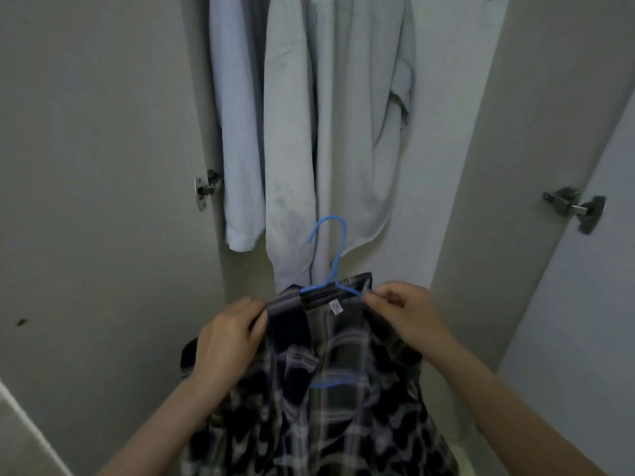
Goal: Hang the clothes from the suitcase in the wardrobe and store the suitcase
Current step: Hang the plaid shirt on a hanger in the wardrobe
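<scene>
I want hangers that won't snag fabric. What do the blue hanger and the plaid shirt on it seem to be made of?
The blue hanger looks like thin wire with a smooth coloured coating, judging by its slim, even, bent hook. The plaid shirt looks like soft woven cloth, maybe cotton or flannel: matte, with limp folds. The exact fibre cannot be told.

Hanging pale garments (309, 132) fill the wardrobe's left; open room lies at their right.

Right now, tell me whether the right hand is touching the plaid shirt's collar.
Touching. The head view shows the right hand pinching the plaid shirt collar beside the blue hanger.
</scene>
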The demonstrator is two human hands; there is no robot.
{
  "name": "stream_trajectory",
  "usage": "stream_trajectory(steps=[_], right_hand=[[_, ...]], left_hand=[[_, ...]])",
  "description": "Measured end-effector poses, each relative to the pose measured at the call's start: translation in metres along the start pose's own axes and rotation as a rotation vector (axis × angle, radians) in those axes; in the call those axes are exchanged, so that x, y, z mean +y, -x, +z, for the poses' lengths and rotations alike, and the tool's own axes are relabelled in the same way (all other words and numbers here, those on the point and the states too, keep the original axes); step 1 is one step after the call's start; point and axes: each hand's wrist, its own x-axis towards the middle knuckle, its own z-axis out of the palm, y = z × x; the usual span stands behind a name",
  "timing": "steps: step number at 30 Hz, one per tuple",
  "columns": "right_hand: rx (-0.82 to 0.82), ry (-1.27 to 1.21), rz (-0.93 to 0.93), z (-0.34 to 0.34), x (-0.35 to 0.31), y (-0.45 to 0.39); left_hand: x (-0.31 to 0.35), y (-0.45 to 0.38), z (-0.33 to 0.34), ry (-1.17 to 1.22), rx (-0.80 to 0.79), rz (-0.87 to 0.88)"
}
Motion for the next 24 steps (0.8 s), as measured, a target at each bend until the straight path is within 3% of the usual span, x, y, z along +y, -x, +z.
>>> stream_trajectory(steps=[2, 3, 6, 8, 11, 14, 18, 24], right_hand=[[-0.278, -0.010, -0.031, -0.002, -0.011, 0.009], [-0.334, 0.031, -0.094, -0.007, -0.014, 0.013], [-0.037, 0.319, -0.287, -0.032, -0.004, 0.007], [-0.076, 0.450, -0.268, -0.041, 0.005, 0.002], [-0.231, 0.348, -0.154, -0.039, 0.013, 0.002], [-0.113, 0.233, -0.136, -0.038, 0.018, 0.003], [-0.038, 0.190, -0.133, -0.041, 0.018, 0.002], [-0.018, 0.084, -0.110, -0.039, 0.011, 0.002]], left_hand=[[0.000, -0.001, 0.002, 0.047, 0.012, -0.006], [-0.002, -0.001, 0.001, 0.094, 0.015, -0.019], [-0.007, -0.007, -0.006, 0.257, 0.024, -0.069], [-0.006, -0.012, -0.010, 0.340, 0.028, -0.076], [-0.006, -0.016, -0.012, 0.344, 0.018, -0.038], [-0.003, -0.017, -0.010, 0.389, 0.019, 0.011], [0.009, -0.011, -0.008, 0.536, 0.171, -0.042], [0.029, -0.020, 0.014, 0.257, 0.193, -0.095]])
